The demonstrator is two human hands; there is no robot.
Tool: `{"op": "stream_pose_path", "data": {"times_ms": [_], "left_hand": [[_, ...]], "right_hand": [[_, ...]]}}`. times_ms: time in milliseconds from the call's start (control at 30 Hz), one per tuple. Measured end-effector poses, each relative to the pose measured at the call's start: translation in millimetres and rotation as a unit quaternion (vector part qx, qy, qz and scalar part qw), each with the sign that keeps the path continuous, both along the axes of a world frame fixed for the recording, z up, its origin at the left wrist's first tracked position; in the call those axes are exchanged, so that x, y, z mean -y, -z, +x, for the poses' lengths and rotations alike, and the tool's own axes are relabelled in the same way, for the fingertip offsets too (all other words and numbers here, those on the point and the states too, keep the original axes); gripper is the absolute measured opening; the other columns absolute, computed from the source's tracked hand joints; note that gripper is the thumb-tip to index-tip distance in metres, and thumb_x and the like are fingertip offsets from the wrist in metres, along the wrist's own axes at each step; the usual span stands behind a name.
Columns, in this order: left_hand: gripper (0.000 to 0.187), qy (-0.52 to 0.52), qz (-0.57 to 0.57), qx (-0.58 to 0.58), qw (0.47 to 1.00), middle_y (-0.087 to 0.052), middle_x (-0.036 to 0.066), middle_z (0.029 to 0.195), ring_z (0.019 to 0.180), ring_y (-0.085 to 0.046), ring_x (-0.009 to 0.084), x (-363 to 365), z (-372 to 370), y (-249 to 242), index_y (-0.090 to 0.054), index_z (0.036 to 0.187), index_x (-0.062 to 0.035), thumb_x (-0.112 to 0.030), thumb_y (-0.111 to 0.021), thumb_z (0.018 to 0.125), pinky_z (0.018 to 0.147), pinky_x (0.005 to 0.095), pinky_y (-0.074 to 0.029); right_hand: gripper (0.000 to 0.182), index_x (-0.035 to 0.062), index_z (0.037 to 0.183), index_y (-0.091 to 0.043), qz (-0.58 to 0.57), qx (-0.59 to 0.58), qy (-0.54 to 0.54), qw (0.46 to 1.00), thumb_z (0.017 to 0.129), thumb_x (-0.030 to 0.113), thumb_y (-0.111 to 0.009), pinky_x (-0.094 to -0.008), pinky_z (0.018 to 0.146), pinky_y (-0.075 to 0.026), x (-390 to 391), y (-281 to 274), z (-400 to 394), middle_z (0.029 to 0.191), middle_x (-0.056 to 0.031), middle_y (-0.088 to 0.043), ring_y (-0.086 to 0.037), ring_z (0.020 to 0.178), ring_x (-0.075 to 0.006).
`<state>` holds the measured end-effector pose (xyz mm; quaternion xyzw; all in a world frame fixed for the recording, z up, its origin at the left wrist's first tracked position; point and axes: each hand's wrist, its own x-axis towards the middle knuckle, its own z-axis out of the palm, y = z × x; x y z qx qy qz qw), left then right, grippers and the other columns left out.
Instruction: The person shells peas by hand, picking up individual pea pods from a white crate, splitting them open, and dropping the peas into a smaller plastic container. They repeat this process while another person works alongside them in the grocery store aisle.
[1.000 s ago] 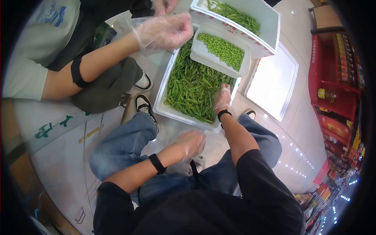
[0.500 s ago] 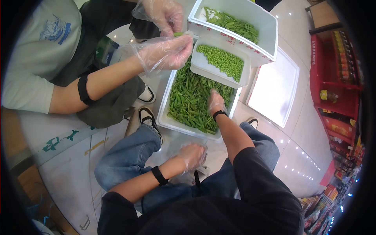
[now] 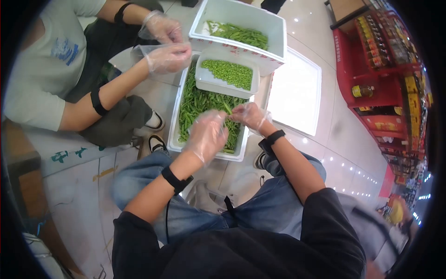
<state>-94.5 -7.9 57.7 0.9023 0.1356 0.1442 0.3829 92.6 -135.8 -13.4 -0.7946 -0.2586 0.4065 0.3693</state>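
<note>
Green, a pod (image 3: 227, 108) is being pinched by the right hand (image 3: 250, 116) near the right edge of the foam box (image 3: 173, 131); over loose pods (image 3: 188, 104), the left hand (image 3: 208, 133) is being held, its grip being hidden.

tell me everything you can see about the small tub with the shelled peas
The small tub is white, rectangular and open-topped, with rounded corners, raised walls and a smooth, plastic look. It sits open side up over the far end of the large white box of green pods. Loose green peas cover much of its bottom, leaving a bare patch along the near-left side. No hand appears to touch it. What supports it underneath is hidden.
</note>
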Motion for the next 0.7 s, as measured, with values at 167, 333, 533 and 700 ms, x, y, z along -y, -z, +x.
{"op": "stream_pose_path", "data": {"times_ms": [167, 333, 533, 700], "left_hand": [[0.048, 0.101, 0.089, -0.019, 0.991, -0.066, 0.022, 0.116, 0.107, -0.062, 0.0411, -21.5, 42.7, -34.8, -0.061, 0.127, 0.0004, -0.018, -0.075, 0.085, 0.097, 0.0445, -0.049], [0.032, 0.19, -0.034, -0.136, 0.972, -0.07, 0.021, 0.093, 0.089, -0.067, 0.0372, -8.7, 59.4, -30.4, -0.07, 0.113, -0.0008, -0.021, -0.073, 0.089, 0.081, 0.0434, -0.052], [0.025, 0.088, -0.271, -0.08, 0.955, -0.068, 0.016, 0.078, 0.07, -0.067, 0.0251, -1.5, 60.9, -19.6, -0.073, 0.102, 0.0002, -0.023, -0.067, 0.095, 0.069, 0.0366, -0.051], [0.028, 0.053, -0.391, -0.066, 0.917, -0.074, 0.006, 0.088, 0.076, -0.066, 0.0113, -8.1, 68.2, -22.0, -0.072, 0.111, 0.0031, -0.021, -0.065, 0.099, 0.072, 0.0272, -0.053]], "right_hand": [[0.025, -0.0037, 0.1, -0.076, 0.067, -0.053, -0.048, 0.995, 0.084, 0.015, -0.081, -0.0277, 0.061, -0.05, 32.4, -71.2, 13.3, 0.081, -0.0068, -0.073, -0.061, 0.066, -0.0116], [0.027, -0.0015, 0.101, -0.077, 0.061, 0.096, -0.156, 0.981, 0.081, 0.017, -0.082, -0.0293, 0.064, -0.049, 45.0, -102.1, 20.9, 0.083, -0.0095, -0.073, -0.059, 0.066, -0.0127], [0.029, -0.0001, 0.103, -0.076, 0.136, 0.021, -0.023, 0.99, 0.082, 0.019, -0.083, -0.0281, 0.068, -0.051, 46.4, -102.7, 20.5, 0.085, -0.008, -0.073, -0.063, 0.073, -0.0131], [0.026, 0.0002, 0.105, -0.074, 0.223, -0.131, 0.107, 0.96, 0.086, 0.016, -0.082, -0.0239, 0.069, -0.052, 32.4, -116.7, 19.6, 0.088, -0.0024, -0.071, -0.065, 0.079, -0.0097]]}}
